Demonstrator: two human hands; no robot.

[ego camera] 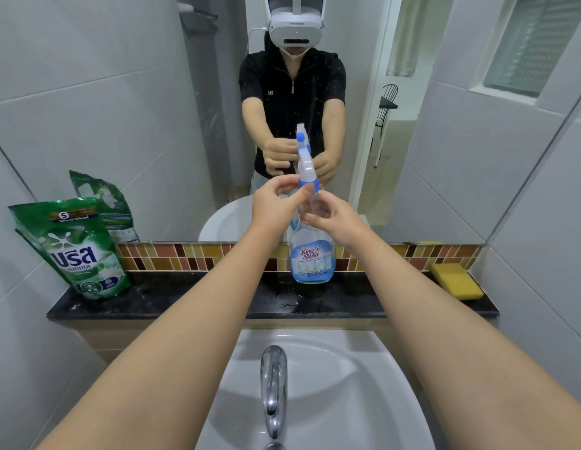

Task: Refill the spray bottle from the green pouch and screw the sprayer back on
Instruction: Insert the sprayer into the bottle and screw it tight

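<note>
Spray bottle (pixel 312 254): clear plastic, upright on the black desk (pixel 185 300) before the mirror, blue liquid low inside, blue-and-white label. Sprayer (pixel 304 157): white and blue, seated on the neck. Green pouch (pixel 75 248): upright, far left, leaning against the wall.

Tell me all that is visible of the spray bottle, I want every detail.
The spray bottle is clear plastic, upright on the black ledge before the mirror, with blue liquid low inside and a blue "King's Stella" label. Its white and blue sprayer sits on top. The left hand pinches the blue collar; the right hand holds the neck.
</note>
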